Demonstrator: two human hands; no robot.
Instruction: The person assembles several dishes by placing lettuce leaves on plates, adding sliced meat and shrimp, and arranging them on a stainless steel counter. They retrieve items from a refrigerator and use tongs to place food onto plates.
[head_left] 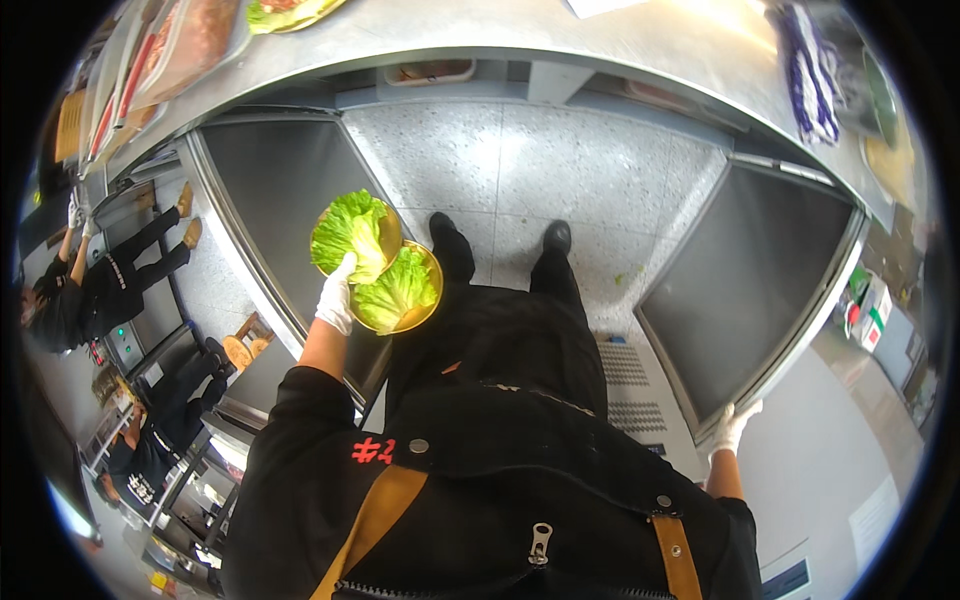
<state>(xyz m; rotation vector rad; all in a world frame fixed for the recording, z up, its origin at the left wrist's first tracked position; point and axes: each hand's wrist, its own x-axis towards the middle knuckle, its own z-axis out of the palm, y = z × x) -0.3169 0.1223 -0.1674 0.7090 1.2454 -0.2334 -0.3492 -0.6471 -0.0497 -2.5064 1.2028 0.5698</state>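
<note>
Bowls (392,237) of lettuce (402,282), best kept level, are being clasped by the left grip (338,298), a door (750,290) by the right grip (733,429).

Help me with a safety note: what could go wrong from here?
The left hand alone seems to support both gold dishes, so one might tip and spill its lettuce. The right hand, at the open right door's edge, could get pinched. Green scraps underfoot might cause a slip.

Head camera: head-worn fisheye, facing steeply down
Black clothing (500,455): nearest the lens
Floor (435,150): farther below
Counter (500,28): bent across the top
</note>
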